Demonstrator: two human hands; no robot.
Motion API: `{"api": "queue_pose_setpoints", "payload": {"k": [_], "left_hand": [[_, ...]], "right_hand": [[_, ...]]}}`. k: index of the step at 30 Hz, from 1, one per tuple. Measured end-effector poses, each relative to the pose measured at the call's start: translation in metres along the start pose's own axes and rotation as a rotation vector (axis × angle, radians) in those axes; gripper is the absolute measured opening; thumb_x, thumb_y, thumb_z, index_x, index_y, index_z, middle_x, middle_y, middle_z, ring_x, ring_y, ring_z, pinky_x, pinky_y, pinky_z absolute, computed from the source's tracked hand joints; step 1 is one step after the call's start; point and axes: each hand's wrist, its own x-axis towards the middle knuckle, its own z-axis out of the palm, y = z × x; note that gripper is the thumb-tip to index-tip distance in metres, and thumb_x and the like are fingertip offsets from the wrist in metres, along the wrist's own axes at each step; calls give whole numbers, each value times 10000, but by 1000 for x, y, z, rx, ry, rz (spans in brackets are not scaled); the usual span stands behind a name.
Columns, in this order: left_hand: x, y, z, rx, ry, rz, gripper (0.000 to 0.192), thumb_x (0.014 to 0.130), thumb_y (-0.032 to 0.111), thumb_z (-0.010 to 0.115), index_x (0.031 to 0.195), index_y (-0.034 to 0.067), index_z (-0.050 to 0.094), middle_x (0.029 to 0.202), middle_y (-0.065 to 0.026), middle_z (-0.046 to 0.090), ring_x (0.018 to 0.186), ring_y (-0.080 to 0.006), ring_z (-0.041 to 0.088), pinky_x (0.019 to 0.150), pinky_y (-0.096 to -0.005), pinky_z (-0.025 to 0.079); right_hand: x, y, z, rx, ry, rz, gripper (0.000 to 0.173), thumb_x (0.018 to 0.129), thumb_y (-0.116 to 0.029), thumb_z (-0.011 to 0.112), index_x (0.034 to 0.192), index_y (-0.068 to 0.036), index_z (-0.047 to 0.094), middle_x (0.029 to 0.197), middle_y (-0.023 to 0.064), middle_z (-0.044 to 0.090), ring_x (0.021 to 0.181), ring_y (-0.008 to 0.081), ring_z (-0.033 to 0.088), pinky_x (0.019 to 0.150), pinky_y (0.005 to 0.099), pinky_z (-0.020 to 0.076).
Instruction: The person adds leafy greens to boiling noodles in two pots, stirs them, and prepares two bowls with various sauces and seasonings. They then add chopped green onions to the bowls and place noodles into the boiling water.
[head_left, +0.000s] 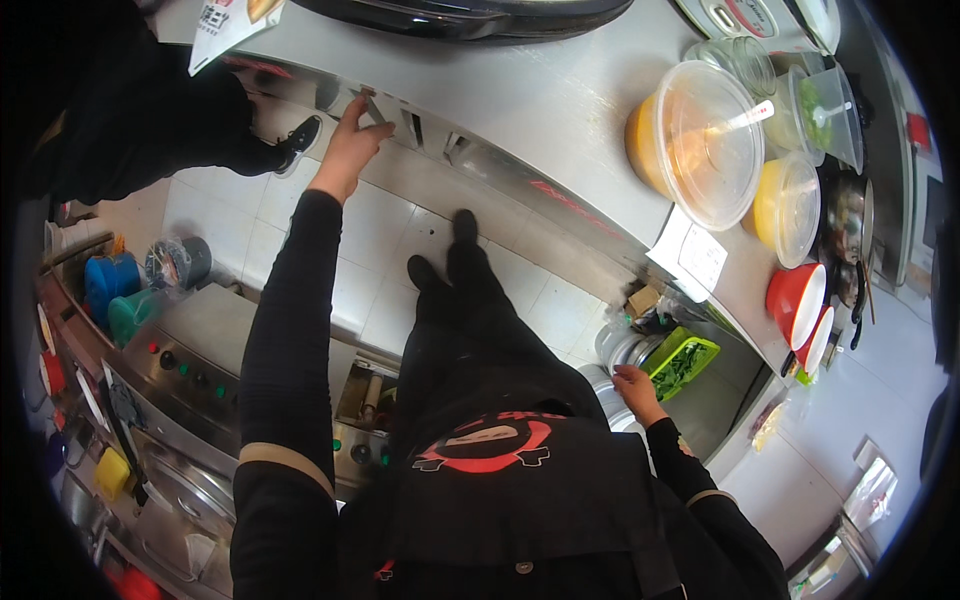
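Observation:
My left hand (351, 151) reaches out to the near edge of the stainless steel counter (480, 82). Its thumb and fingers are apart, and the fingertips are at the counter's front panel, close to slot-like openings (412, 126); I see nothing held. Low on the right, my right hand (637, 394) hangs with bent fingers beside a lime-green plastic basket (711, 351) of leafy greens (686, 366). Round metal lids or pots (611, 394) lie just beyond its fingers. Whether those fingers touch or grip anything is unclear.
On the counter are a black round appliance (465, 19), lidded plastic tubs (709, 142) with orange and yellow contents, and red bowls (795, 304). Another person's shoe (300, 144) stands on the tiled floor (382, 232) at left. Behind me runs a steel cooking unit with knobs (166, 360).

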Motion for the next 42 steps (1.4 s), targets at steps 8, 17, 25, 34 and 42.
{"api": "queue_pose_setpoints", "payload": {"k": [8,17,25,34,42], "left_hand": [[70,-37,4,315,3,185,524,749,139,684,1220,13,492,1182,-178,591,1104,-318,560,926,-350,435],[-35,-77,-30,280,339,234,453,679,220,739,1008,33,491,969,-161,561,833,-327,570,722,-404,467],[-61,-138,-67,90,401,554,574,649,255,778,1117,52,514,1098,-115,557,1004,-310,495,894,-389,403],[-58,-175,-86,-254,286,645,615,614,365,808,1069,88,500,1112,-147,549,1026,-347,529,1016,-507,333],[-110,-250,-148,-126,534,619,692,597,393,820,1110,52,503,1103,-129,561,986,-290,557,1023,-500,312]], "right_hand": [[68,-136,39,23,-191,-270,318,856,-156,618,1134,-1,609,986,123,672,876,198,651,775,301,509],[101,-286,107,-261,-453,-480,336,870,-145,612,1189,-43,583,1028,75,651,794,133,603,754,271,491],[164,-356,215,-288,-380,-459,329,870,-108,611,1191,-46,574,1021,48,651,795,94,582,752,245,478],[237,-399,289,377,-527,-394,364,875,91,501,1222,-15,529,1150,63,583,941,98,574,824,235,476],[306,-410,350,-20,-364,-704,305,847,9,603,1147,-39,579,1103,20,601,890,101,573,742,227,454]]}}
